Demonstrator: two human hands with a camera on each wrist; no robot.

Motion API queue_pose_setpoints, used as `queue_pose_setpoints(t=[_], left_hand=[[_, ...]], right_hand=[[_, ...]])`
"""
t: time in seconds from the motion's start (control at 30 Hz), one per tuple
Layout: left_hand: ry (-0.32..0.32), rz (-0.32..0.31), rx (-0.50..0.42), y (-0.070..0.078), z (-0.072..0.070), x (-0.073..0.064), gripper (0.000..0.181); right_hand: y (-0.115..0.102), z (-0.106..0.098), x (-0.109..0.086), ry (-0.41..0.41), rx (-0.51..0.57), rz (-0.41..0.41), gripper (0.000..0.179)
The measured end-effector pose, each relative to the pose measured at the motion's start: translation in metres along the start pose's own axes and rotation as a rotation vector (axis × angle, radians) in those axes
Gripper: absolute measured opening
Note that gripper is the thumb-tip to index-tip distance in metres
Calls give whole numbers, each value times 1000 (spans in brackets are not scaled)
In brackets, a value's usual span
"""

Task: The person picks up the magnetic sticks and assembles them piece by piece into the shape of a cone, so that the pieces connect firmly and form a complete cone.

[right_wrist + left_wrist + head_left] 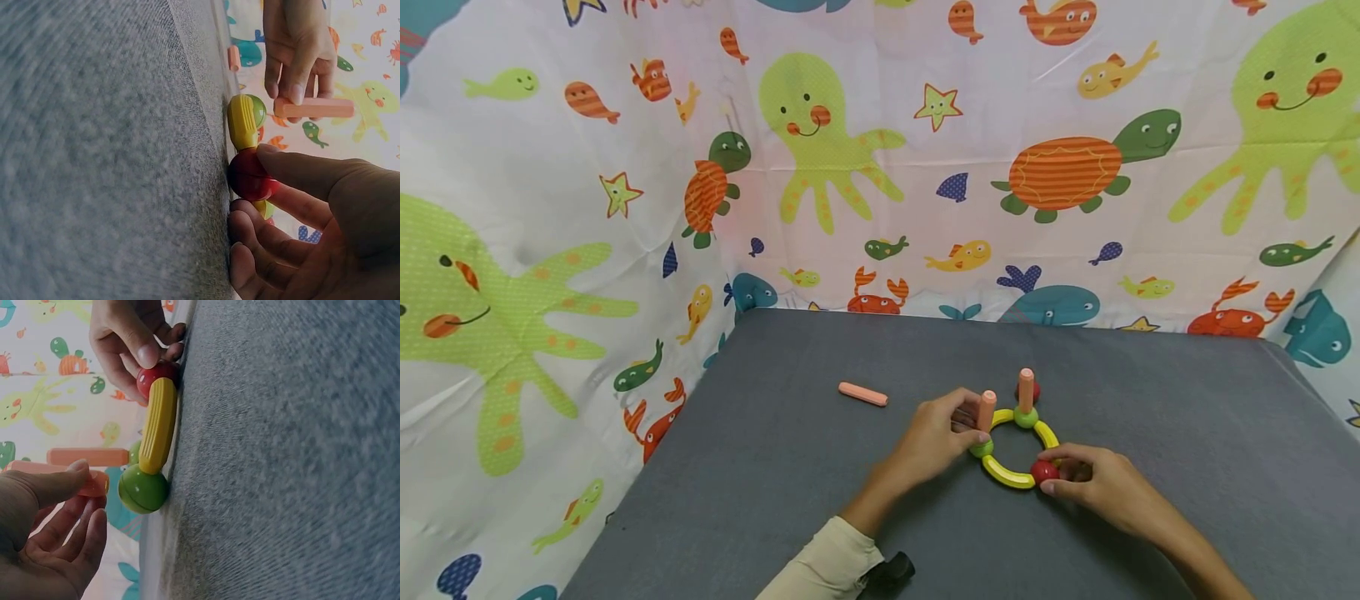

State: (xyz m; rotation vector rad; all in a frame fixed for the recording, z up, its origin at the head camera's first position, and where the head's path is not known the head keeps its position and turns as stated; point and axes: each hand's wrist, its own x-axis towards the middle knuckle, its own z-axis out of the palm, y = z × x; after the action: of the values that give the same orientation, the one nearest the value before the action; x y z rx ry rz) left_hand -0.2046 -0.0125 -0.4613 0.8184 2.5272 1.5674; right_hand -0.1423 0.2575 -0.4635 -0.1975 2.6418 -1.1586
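On the grey table lies a ring of curved yellow pieces [1008, 475] joined by green and red balls. My left hand [936, 437] pinches an orange stick [987, 410] between thumb and fingers, its lower end close beside the near green ball [144, 489]. The thumb and fingers of my right hand [1101, 487] hold the red ball [251, 175] at the ring's near right. A second orange stick [1026, 390] stands upright in the far green ball [1026, 418]. Behind that stick, another red ball [1036, 392] is partly hidden.
One more orange stick [862, 394] lies on the grey table [760, 467] to the left of the ring. A curtain [880, 167] printed with sea animals hangs behind the table and along its left side. A dark object [889, 575] shows at my left sleeve.
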Motion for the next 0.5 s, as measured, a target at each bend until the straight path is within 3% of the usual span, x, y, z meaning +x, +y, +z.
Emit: queue_pose_setpoints(t=[0.5], left_hand=[[-4, -3, 30, -2, 5, 0, 35]], right_hand=[[1, 0, 0, 7, -1, -20, 41]])
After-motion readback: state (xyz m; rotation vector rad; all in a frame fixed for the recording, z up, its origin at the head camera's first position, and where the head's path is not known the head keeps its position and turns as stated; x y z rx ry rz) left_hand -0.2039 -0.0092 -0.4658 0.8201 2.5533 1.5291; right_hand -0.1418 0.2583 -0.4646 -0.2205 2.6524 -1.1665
